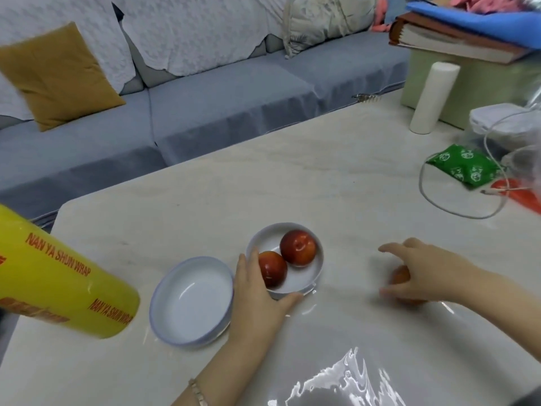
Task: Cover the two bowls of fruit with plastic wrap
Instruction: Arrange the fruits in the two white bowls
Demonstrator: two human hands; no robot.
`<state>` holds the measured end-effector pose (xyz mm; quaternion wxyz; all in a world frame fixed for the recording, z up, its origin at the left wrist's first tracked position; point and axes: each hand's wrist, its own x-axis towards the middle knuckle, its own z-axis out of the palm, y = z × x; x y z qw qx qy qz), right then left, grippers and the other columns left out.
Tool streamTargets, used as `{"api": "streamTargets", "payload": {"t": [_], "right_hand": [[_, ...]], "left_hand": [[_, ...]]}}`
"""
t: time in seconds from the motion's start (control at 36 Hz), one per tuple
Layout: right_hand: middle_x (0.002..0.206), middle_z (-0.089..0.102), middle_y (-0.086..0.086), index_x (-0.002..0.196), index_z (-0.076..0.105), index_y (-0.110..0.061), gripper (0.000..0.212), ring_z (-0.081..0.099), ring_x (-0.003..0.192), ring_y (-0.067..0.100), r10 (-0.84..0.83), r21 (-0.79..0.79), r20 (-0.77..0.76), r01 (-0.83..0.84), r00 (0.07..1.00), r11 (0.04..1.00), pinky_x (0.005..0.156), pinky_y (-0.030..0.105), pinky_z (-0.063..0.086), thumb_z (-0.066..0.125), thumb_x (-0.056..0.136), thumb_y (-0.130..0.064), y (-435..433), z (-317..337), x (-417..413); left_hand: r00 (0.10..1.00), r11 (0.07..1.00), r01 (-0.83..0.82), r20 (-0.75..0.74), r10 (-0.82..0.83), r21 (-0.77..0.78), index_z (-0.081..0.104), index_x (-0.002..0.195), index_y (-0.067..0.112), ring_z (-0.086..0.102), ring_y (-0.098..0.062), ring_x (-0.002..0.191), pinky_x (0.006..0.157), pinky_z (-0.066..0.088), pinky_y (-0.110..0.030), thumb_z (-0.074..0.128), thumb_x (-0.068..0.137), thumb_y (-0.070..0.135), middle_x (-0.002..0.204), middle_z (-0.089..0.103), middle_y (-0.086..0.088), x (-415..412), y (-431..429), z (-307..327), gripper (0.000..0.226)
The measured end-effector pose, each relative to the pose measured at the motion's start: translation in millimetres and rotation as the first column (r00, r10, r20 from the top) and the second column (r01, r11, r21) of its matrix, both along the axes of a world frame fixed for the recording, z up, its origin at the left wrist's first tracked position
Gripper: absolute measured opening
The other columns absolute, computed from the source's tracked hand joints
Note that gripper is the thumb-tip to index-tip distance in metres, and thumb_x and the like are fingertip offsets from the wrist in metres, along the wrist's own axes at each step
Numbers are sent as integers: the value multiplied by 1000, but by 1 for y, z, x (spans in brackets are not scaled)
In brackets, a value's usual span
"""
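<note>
We're still loading fruit: left hand (257, 291) grips the filled bowl (318, 266), right hand (421, 273) clutches a loose fruit (399, 277), probably bound for the empty bowl (190, 301).

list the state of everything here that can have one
fruit bowl, uncovered, two fruits inside
second bowl, empty, uncovered
loose fruit, on table, gripped
left hand, holds fruit bowl
right hand, grips loose fruit
wrap roll, not held
wrap sheet, spread on table, covering no bowl
white roll, upright
</note>
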<state>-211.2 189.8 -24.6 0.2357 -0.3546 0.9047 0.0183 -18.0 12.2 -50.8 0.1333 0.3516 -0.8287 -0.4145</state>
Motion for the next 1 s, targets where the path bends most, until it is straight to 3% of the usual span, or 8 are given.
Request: {"api": "streamTargets", "payload": {"t": [0.17,0.39,0.5,0.58,0.69,0.75,0.83,1.0], "right_hand": [[102,42,-2,123,39,-30,62,59,95,23,-48,-3,-37,48,998,999,73,27,44,66,68,-40,15,-18,5],[101,58,-2,109,50,-27,57,53,88,16,-168,-559,158,228,973,797,75,22,38,80,62,-27,6,6,24],[93,54,-20,97,47,-39,54,54,81,0,-17,-716,181,144,983,683,64,3,39,84,58,-27,-21,34,51],[98,52,-23,92,44,-50,58,50,89,-6,143,-732,121,-9,982,681,71,-5,33,84,57,-27,-49,46,72],[106,50,-25,106,49,-42,59,46,101,-6,273,-708,87,-133,958,694,86,0,32,81,59,-28,-92,46,97],[114,52,-15,115,51,-38,62,47,107,2,316,-676,69,-189,946,712,92,15,36,79,60,-30,-113,46,110],[113,48,-9,122,48,-36,63,48,102,9,368,-623,50,-259,928,738,88,21,38,76,65,-29,-138,46,128],[120,43,-5,125,45,-34,64,54,105,18,491,-482,25,-420,871,769,85,32,48,69,68,-17,-179,31,155]], "left_hand": [[998,999,-39,-56,39,-2,28,142,24,35,0,115,97,26,-16,88,52,30,125,35,15,-10,0,3,109],[996,993,91,13,-90,-71,23,144,22,29,-7,134,109,24,-22,80,70,31,142,30,11,-9,-14,8,94],[991,942,88,121,-51,-323,30,144,18,21,-16,143,109,12,-17,61,86,33,155,23,-1,34,-29,23,67],[986,901,-120,56,158,-417,42,137,7,28,-29,139,109,19,-27,51,82,41,150,31,-14,82,-44,22,65],[866,880,-460,159,474,-121,16,146,5,18,-35,139,111,23,-41,62,87,25,152,15,-20,128,-53,13,78],[857,857,-503,195,477,115,10,149,11,37,-35,130,106,33,-41,60,89,32,143,35,-20,137,-57,6,81],[881,788,-467,137,453,402,17,147,23,66,-27,82,75,56,-36,56,92,31,96,65,-11,134,-58,5,68],[863,722,-454,57,502,522,37,117,35,68,-37,81,70,60,-43,50,88,9,111,61,-18,126,-62,11,41]]}}
